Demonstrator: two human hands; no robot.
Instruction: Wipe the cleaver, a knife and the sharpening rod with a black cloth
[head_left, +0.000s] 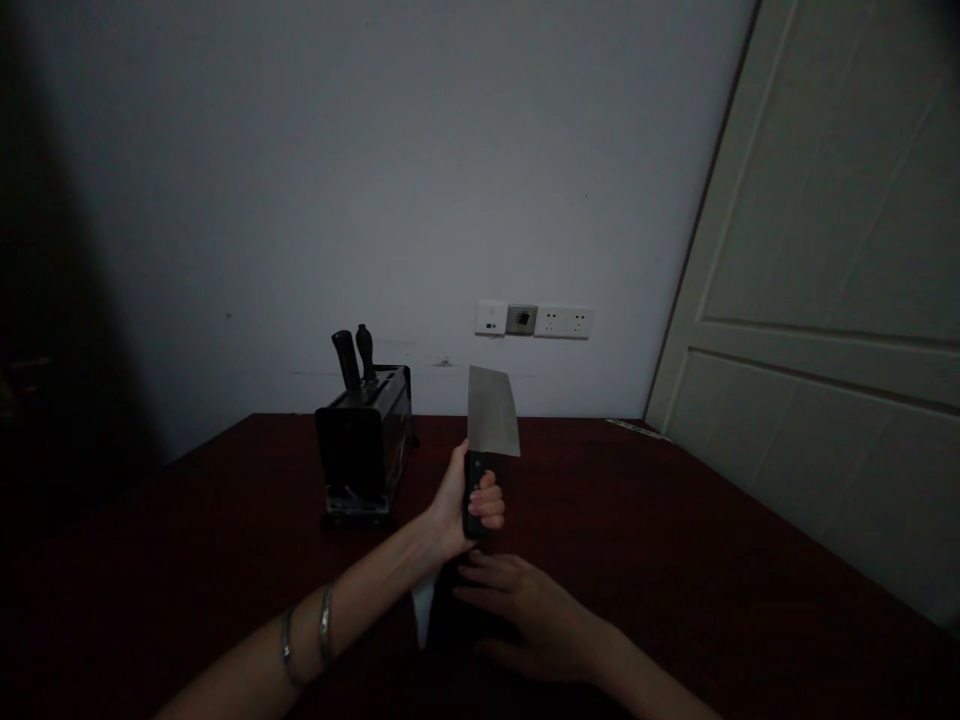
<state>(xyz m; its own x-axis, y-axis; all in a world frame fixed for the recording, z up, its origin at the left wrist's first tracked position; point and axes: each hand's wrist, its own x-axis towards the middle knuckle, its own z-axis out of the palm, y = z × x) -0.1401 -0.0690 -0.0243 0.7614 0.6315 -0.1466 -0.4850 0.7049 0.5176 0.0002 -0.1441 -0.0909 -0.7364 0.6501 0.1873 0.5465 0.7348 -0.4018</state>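
Observation:
My left hand (457,505) is wrapped around the black handle of a cleaver (493,412), whose broad blade points up. Two metal bangles (325,625) circle the left wrist. Just below and to the right, my right hand (525,605) reaches in with its fingers stretched out and the thumb apart. Between the forearms lies something dark, with a white piece (424,608) showing at its left side; the gloom hides what it is. I cannot tell whether the right fingertips touch it.
A dark knife block (365,440) with two black handles (346,360) sticking out stands on the dark red table (600,500), left of the cleaver. Behind rises a pale wall with sockets (562,322). A panelled white door (825,300) stands at the right. The light is dim.

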